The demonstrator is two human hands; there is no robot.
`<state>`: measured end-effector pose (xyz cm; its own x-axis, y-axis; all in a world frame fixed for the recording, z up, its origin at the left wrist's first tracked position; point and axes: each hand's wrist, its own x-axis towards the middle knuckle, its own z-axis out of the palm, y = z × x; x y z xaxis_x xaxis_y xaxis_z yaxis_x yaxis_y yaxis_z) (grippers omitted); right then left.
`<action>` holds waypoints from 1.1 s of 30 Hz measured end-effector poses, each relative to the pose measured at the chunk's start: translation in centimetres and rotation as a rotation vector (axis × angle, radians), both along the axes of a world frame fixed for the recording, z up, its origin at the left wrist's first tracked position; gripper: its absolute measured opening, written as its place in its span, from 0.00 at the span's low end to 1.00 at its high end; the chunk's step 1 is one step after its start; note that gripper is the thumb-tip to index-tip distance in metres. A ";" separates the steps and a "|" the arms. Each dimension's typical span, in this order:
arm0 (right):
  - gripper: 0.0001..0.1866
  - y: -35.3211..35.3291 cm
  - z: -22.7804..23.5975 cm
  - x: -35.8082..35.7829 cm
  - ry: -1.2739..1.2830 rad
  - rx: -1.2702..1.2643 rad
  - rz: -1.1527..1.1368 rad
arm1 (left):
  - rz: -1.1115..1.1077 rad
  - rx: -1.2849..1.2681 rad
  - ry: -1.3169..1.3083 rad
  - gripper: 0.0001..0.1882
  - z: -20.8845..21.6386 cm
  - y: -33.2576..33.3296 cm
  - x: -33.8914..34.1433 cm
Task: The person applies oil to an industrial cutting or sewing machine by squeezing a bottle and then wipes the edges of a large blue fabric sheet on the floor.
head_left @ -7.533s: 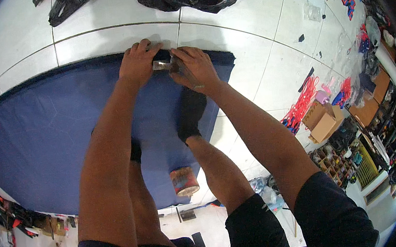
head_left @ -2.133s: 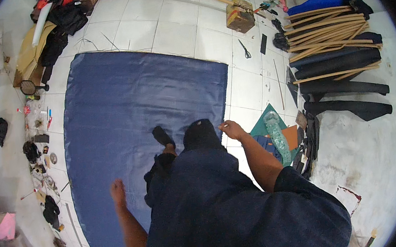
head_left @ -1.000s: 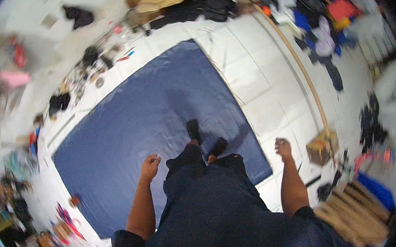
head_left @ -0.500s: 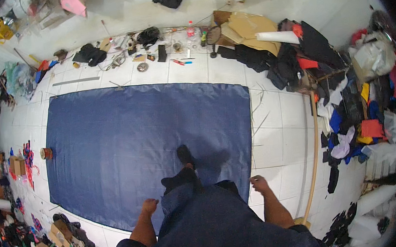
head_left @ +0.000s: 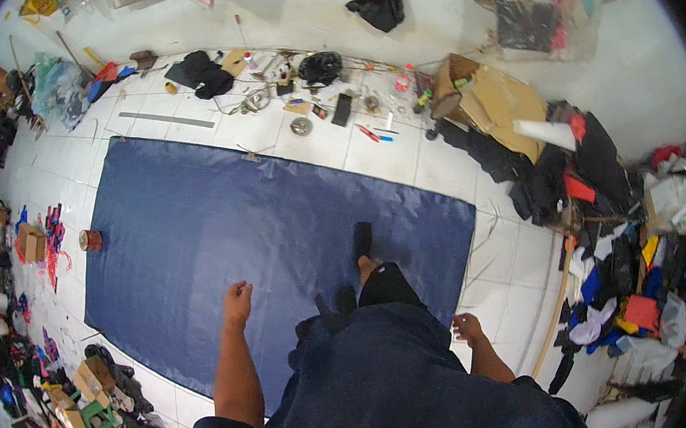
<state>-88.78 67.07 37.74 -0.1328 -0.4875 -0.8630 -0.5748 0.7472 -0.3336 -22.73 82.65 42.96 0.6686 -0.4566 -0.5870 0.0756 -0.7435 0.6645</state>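
A large dark blue sheet (head_left: 186,230) lies flat on the white tiled floor, and I am standing on it with one dark-shod foot (head_left: 363,241) forward. Above the sheet, to the left of my body, hangs my left hand (head_left: 238,303), its fingers loosely bent with nothing visible in them. My right hand (head_left: 467,328) is low at my right side, over the sheet's right edge, fingers slightly apart and no object showing. Neither hand touches the sheet. A metal clip (head_left: 250,156) sits on the sheet's far edge.
A round tin (head_left: 90,240) stands by the left edge. Beyond the far edge lie a metal ruler (head_left: 166,120), a red-handled tool (head_left: 367,134) and a round metal dish (head_left: 301,126). Cardboard (head_left: 507,105) and fabric scraps (head_left: 618,285) pile up at right, near a wooden pole (head_left: 557,300).
The view has turned, so the sheet now slants down to the right. My left hand has swung forward over the sheet, and I have stepped onward.
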 end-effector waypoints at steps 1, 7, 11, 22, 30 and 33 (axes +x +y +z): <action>0.18 -1.3 0.1 1.2 0.010 0.039 0.020 | 0.017 0.035 0.005 0.22 -0.7 0.1 0.9; 0.20 -15.9 -2.5 5.9 0.023 0.276 0.167 | -0.009 0.398 0.192 0.23 -4.1 4.7 0.1; 0.18 -34.8 -3.1 15.7 0.080 -0.090 0.518 | 0.322 0.262 0.244 0.24 -2.8 3.9 -1.8; 0.15 -55.5 6.9 65.7 -0.287 -0.724 0.633 | 0.537 0.203 0.331 0.22 -3.4 0.8 8.0; 0.23 -36.5 1.4 80.9 -0.175 -0.299 1.251 | 0.529 0.167 0.166 0.19 -5.0 12.2 27.2; 0.24 -33.0 1.9 83.9 -0.219 -0.201 1.263 | 0.814 0.107 0.117 0.19 -3.7 12.0 38.7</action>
